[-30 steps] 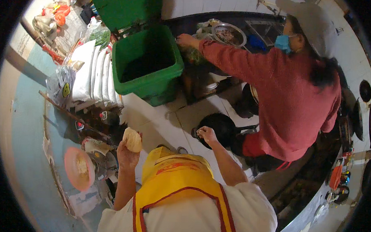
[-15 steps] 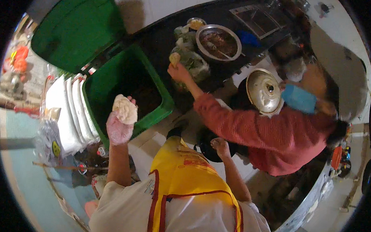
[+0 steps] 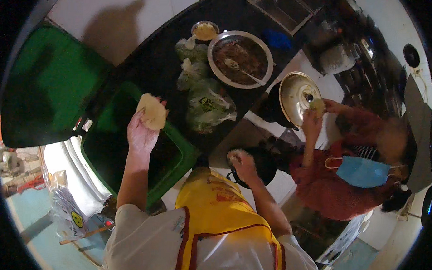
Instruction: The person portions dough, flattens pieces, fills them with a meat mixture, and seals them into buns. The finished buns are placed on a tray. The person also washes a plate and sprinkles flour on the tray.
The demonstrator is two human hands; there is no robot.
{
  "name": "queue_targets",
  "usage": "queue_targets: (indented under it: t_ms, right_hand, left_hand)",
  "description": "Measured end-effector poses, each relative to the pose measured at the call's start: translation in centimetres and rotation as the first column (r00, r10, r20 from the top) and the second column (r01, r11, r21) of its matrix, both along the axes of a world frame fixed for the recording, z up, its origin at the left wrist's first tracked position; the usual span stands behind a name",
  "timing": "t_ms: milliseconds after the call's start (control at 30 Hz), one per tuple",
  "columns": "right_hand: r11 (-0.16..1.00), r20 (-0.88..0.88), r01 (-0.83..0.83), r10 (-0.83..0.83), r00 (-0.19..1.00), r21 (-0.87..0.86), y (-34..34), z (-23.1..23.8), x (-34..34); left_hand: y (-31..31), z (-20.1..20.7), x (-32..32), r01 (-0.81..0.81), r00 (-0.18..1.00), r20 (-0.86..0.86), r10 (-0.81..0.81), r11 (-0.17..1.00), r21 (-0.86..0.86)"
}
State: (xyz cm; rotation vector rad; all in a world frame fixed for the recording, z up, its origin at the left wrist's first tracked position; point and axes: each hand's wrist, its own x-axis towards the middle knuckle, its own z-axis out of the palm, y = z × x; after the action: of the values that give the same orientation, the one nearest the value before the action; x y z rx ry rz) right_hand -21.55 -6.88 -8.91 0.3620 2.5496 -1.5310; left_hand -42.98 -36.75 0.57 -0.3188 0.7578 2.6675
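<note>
A flat, pale round of dough [image 3: 152, 112] rests on the palm and fingers of my left hand [image 3: 143, 135], which is raised over the open green bin. Some of my fingertips show past the dough's right edge. My right hand [image 3: 242, 165] is in front of my yellow apron [image 3: 214, 192], above a black pan [image 3: 261, 173]. Its fingers look bent but are smeared by motion, so whether they hold anything is unclear.
A green bin [image 3: 183, 157] stands below my left hand, lid [image 3: 51, 91] tipped back. The dark counter holds bags of greens [image 3: 210, 104], a small bowl [image 3: 205, 31] and a steel bowl of filling [image 3: 240, 59]. Near a lidded pot [image 3: 293, 97], a masked co-worker [image 3: 328, 186] holds a yellowish piece [image 3: 317, 107].
The dough in my left hand now looks flatter and smoother. My right hand has moved left and slightly up. The co-worker has drawn the yellowish piece back from the bags to the pot lid.
</note>
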Motion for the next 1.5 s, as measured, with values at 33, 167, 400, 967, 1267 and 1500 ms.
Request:
queue_targets:
  t_ms: [33,167,400,967,1267,1500]
  right_hand:
    - [0.99,-0.106,0.033,-0.018,0.994,0.138,0.9,1.5,-3.8]
    - [0.802,-0.565,0.299,0.057,0.823,0.518,7.0,3.7,-19.5]
    - [0.548,0.149,-0.236,0.199,0.969,0.803,12.3,0.8,-28.7]
    - [0.337,0.441,-0.555,0.36,0.822,0.761,15.2,7.0,-42.3]
    - [0.456,0.131,-0.569,0.691,0.711,0.685,21.5,-1.4,-40.8]
    - [0.611,0.061,-0.235,0.291,0.955,0.756,14.9,-2.1,-35.0]
  left_hand:
    - [1.5,-0.4,-1.5,0.053,0.998,-0.037,-0.053,0.999,0.011]
    - [7.9,-2.6,-7.7,0.111,0.993,0.047,-0.111,0.994,-0.008]
    - [15.5,-8.0,-16.0,0.195,0.98,-0.065,-0.19,0.978,0.071]
    - [17.1,-15.3,-18.0,0.371,0.889,-0.19,-0.416,0.899,-0.233]
    - [17.6,-13.5,-17.0,0.18,0.982,0.084,-0.17,0.976,-0.126]
    - [17.8,-10.2,-17.0,0.228,0.973,0.092,-0.213,0.953,-0.201]
